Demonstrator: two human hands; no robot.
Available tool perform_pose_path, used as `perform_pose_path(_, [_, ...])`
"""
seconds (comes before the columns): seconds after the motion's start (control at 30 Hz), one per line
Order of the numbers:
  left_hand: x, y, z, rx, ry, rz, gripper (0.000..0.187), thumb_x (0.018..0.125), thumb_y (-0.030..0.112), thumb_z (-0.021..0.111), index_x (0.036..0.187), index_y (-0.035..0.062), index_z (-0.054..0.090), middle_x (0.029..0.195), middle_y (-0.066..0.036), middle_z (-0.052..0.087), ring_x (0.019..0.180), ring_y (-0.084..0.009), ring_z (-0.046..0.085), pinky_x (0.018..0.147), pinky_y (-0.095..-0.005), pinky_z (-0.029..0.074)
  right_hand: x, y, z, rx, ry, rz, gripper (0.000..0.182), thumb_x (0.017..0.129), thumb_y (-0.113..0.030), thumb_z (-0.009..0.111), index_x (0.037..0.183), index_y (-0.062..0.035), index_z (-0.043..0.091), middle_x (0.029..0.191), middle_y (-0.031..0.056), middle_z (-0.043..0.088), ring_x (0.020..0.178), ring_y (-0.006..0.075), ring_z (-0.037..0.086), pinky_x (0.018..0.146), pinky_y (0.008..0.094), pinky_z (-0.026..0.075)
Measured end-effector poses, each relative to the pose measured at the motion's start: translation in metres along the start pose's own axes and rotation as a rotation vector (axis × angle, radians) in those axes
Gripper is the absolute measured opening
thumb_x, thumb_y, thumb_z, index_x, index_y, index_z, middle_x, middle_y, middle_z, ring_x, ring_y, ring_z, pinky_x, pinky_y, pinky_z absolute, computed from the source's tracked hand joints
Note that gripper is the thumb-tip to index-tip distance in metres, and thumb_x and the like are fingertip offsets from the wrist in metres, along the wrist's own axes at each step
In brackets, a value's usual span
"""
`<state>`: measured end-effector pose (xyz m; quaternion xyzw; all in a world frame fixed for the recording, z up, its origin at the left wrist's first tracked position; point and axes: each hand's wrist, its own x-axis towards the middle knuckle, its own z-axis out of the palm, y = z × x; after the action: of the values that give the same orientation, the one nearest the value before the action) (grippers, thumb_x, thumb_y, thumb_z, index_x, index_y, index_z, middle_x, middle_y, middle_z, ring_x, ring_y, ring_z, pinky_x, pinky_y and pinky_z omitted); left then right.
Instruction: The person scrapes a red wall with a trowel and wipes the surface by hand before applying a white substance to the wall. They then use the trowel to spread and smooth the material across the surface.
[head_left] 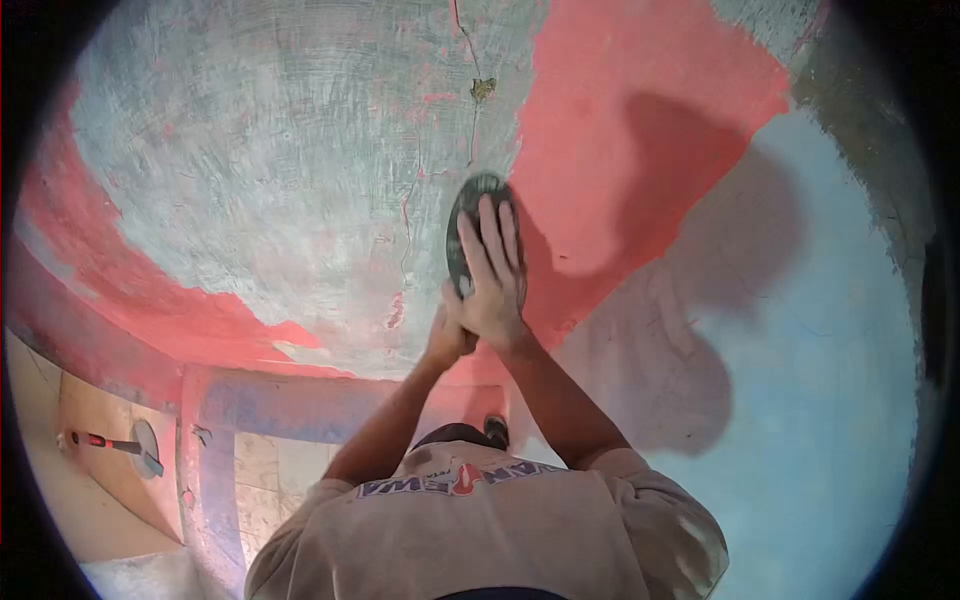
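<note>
A dark oval pad (466, 235) lies against the painted surface, upright and close to the border between a scraped grey-green area (270, 180) and a pink area (580, 130). My right hand (492, 285) is laid flat over the pad, its fingers stretched upward and slightly apart. Just below and to the left, my left hand (455, 333) is closed at the pad's lower end, touching the right hand; its fingers are partly hidden. A thin crack runs down the surface above the pad, with a small chipped hole (483, 90) in it.
At the lower left, a tool with a red-and-black handle (95, 440) and a round metal head (147, 450) rests on a wooden board. A light blue painted area (800, 370) spreads at the right, with shadows across it. A dark shoe (496, 430) shows below my hands.
</note>
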<state>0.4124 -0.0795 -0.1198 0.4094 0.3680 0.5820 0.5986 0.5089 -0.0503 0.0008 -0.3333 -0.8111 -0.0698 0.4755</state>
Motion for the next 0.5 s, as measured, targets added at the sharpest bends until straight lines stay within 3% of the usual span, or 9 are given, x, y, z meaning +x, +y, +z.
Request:
perform_pose_path(0.03, [-0.006, -0.014, -0.005, 0.026, 0.031, -0.061, 0.045, 0.103, 0.05, 0.043, 0.098, 0.0077, 0.058, 0.058, 0.003, 0.046, 0.041, -0.006, 0.038, 0.036, -0.0253, 0.026, -0.016, 0.002, 0.008, 0.024, -0.038, 0.023, 0.092, 0.064, -0.021, 0.08, 0.15, -0.0119, 0.049, 0.162, 0.0201, 0.032, 0.15, 0.0443, 0.027, 0.11, 0.063, 0.033])
perform_pose_path(0.1, [-0.009, -0.017, 0.005, 0.042, 0.071, 0.115, 0.043, 0.102, 0.048, 0.044, 0.103, 0.007, 0.056, 0.059, 0.003, 0.046, 0.042, -0.0061, 0.039, 0.036, -0.0259, 0.027, -0.024, 0.005, 0.011, -0.013, -0.029, 0.021, 0.09, 0.063, -0.021, 0.08, 0.148, -0.0115, 0.051, 0.162, 0.0206, 0.033, 0.149, 0.0448, 0.028, 0.11, 0.0631, 0.033])
perform_pose_path(0.13, [-0.008, -0.014, 0.005, 0.024, 0.045, 0.106, 0.04, 0.102, 0.046, 0.044, 0.104, 0.007, 0.056, 0.059, 0.002, 0.047, 0.041, -0.0065, 0.039, 0.036, -0.026, 0.027, -0.023, 0.009, 0.012, -0.014, -0.002, 0.004, 0.089, 0.063, -0.021, 0.08, 0.148, -0.0114, 0.052, 0.161, 0.0207, 0.033, 0.149, 0.0448, 0.028, 0.11, 0.0631, 0.034])
perform_pose_path(0.23, [0.015, 0.005, 0.019, 0.137, 0.062, 0.328, 0.033, 0.102, 0.038, 0.044, 0.101, 0.0071, 0.054, 0.059, 0.002, 0.045, 0.041, -0.0077, 0.038, 0.037, -0.026, 0.028, 0.012, 0.009, -0.008, -0.008, 0.085, -0.048, 0.087, 0.063, -0.02, 0.08, 0.145, -0.0109, 0.054, 0.161, 0.0207, 0.035, 0.149, 0.0441, 0.03, 0.111, 0.0623, 0.033])
perform_pose_path(0.3, [0.018, 0.022, 0.011, 0.031, -0.159, 0.078, 0.028, 0.1, 0.035, 0.047, 0.11, 0.0086, 0.05, 0.061, 0.002, 0.043, 0.042, -0.0063, 0.036, 0.037, -0.0248, 0.025, 0.027, 0.008, -0.018, -0.016, 0.102, -0.05, 0.087, 0.063, -0.02, 0.081, 0.145, -0.0104, 0.054, 0.16, 0.0207, 0.036, 0.149, 0.0438, 0.03, 0.111, 0.0615, 0.033])
perform_pose_path(0.33, [0.015, 0.023, 0.016, -0.015, -0.098, 0.051, 0.03, 0.1, 0.038, 0.048, 0.105, 0.0093, 0.052, 0.057, 0.004, 0.039, 0.041, -0.0058, 0.033, 0.037, -0.025, 0.023, 0.022, 0.009, -0.018, -0.009, 0.094, -0.044, 0.085, 0.063, -0.019, 0.078, 0.144, -0.0087, 0.055, 0.159, 0.0215, 0.037, 0.148, 0.0447, 0.032, 0.111, 0.0604, 0.034])
perform_pose_path(0.43, [0.0, -0.024, 0.001, -0.011, -0.065, 0.041, 0.033, 0.101, 0.041, 0.046, 0.108, 0.0092, 0.052, 0.059, 0.004, 0.04, 0.041, -0.0051, 0.034, 0.037, -0.0246, 0.023, -0.012, 0.012, -0.003, 0.021, 0.079, -0.027, 0.08, 0.062, -0.015, 0.071, 0.14, -0.0036, 0.059, 0.155, 0.0241, 0.042, 0.145, 0.0471, 0.037, 0.111, 0.0571, 0.037])
perform_pose_path(0.5, [-0.004, -0.017, 0.008, 0.143, -0.012, 0.119, 0.037, 0.102, 0.045, 0.046, 0.098, 0.0087, 0.053, 0.058, 0.003, 0.043, 0.043, -0.0057, 0.037, 0.038, -0.0252, 0.026, -0.025, 0.019, 0.009, 0.03, 0.113, -0.034, 0.079, 0.062, -0.017, 0.072, 0.139, -0.0043, 0.059, 0.156, 0.024, 0.042, 0.144, 0.0469, 0.038, 0.111, 0.0577, 0.036])
